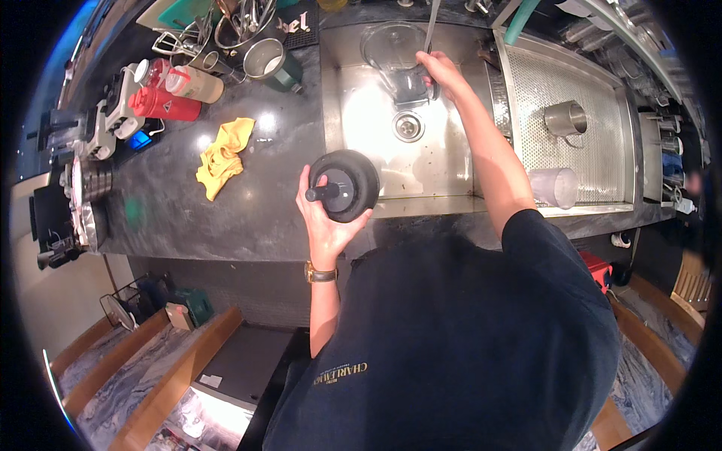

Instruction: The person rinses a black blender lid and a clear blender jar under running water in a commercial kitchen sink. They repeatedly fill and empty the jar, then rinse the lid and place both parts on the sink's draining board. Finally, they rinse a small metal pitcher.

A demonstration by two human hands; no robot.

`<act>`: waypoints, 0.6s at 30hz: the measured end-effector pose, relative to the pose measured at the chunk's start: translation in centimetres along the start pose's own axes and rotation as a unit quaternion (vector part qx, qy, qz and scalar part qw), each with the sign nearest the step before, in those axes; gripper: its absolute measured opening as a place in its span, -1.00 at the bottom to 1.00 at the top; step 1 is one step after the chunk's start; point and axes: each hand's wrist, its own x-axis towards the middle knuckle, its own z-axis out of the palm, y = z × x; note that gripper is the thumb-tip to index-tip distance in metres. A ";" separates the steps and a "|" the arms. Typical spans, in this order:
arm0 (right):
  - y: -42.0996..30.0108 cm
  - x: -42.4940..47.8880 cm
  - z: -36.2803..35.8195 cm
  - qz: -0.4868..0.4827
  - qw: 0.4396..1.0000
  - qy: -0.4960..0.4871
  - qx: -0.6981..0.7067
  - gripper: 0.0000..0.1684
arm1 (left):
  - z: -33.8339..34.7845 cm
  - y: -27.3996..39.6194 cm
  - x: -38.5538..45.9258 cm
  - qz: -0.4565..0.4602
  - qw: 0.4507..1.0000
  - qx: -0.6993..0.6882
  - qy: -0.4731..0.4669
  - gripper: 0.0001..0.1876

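My left hand [327, 228] grips a round black lid [361, 169], apparently from a blender. A dark plug with a short knob sits in the lid's middle. The lid is held over the counter's edge by the sink's near left corner. Inside the stainless steel sink [361, 141], my right hand [443, 73] is closed on the handle of a clear blender jar [392, 53]. The jar lies tilted at the sink's far side, above the drain strainer [408, 126]. A thin pale streak [433, 22] comes down to my right hand; I cannot tell whether it is water or a spout.
A crumpled yellow cloth [225, 155] lies on the dark counter [271, 186]. Beyond it stand a metal-lined jug [273, 65], a red shaker bottle [166, 104] and several utensils. Right of the sink, a perforated drainboard [598, 152] holds a metal cup [564, 118] and a clear cup [558, 188].
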 end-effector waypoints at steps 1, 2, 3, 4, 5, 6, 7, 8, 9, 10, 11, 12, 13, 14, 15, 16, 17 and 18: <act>0.5 0.3 0.0 -0.008 0.999 0.008 -0.042 -0.18 | 0.1 0.0 0.1 0.000 1.000 -0.014 0.007 0.22; 1.0 0.5 0.0 -0.062 0.991 0.012 -0.122 -0.18 | 0.2 0.1 0.2 0.000 0.999 -0.029 0.013 0.17; 0.8 0.2 0.6 -0.118 0.972 0.011 -0.205 -0.18 | 0.3 -0.2 -0.1 0.000 1.000 -0.023 0.019 0.17; 0.3 -0.7 0.9 -0.170 0.944 0.013 -0.281 -0.19 | 0.2 -0.3 0.0 0.003 1.000 -0.015 0.019 0.16; -0.2 -1.5 1.1 -0.186 0.929 -0.031 -0.320 -0.17 | 0.1 -0.3 0.0 0.005 1.000 -0.007 0.018 0.16; -1.7 -2.9 1.5 -0.205 0.908 -0.076 -0.359 -0.16 | 0.1 -0.1 -0.1 -0.008 1.000 -0.023 0.017 0.13; -2.5 -3.8 1.9 -0.222 0.883 -0.117 -0.396 -0.15 | 0.1 -0.3 -0.2 0.005 1.000 -0.018 0.019 0.13; -2.4 -4.1 2.3 -0.250 0.858 -0.147 -0.423 -0.15 | 0.1 -0.6 -0.3 0.018 1.000 -0.012 0.021 0.12; -2.6 -4.8 3.0 -0.263 0.820 -0.176 -0.476 -0.16 | 0.0 -0.8 -0.5 0.029 0.999 -0.006 0.024 0.12; -2.8 -5.7 3.8 -0.274 0.779 -0.204 -0.526 -0.17 | -0.2 -1.1 -0.6 0.032 0.999 -0.011 0.025 0.13; -2.9 -6.3 4.3 -0.285 0.733 -0.231 -0.572 -0.17 | -0.4 -1.4 -0.8 0.035 0.999 -0.017 0.026 0.13; -1.6 -6.5 4.7 -0.366 0.711 -0.244 -0.548 -0.25 | -0.6 -1.6 -1.1 0.039 0.999 -0.024 0.028 0.14; -1.1 -7.0 5.4 -0.375 0.668 -0.273 -0.582 -0.28 | -0.8 -1.7 -1.2 0.045 0.998 -0.033 0.033 0.14; -0.6 -7.5 6.3 -0.382 0.622 -0.301 -0.614 -0.30 | -1.1 -1.7 -1.3 0.050 0.997 -0.042 0.038 0.14; -0.2 -8.2 7.1 -0.388 0.570 -0.329 -0.645 -0.32 | -1.4 -1.6 -1.5 0.055 0.996 -0.052 0.046 0.14; 1.0 -8.5 7.5 -0.407 0.556 -0.336 -0.642 -0.32 | -1.6 -1.6 -1.4 0.064 0.996 -0.037 0.049 0.16; 2.4 -8.9 7.9 -0.425 0.542 -0.343 -0.639 -0.32 | -1.9 -1.5 -1.2 0.072 0.996 -0.022 0.052 0.18; 3.3 -9.5 8.4 -0.443 0.526 -0.354 -0.634 -0.30 | -2.1 -1.4 -1.3 0.077 0.995 -0.006 0.056 0.20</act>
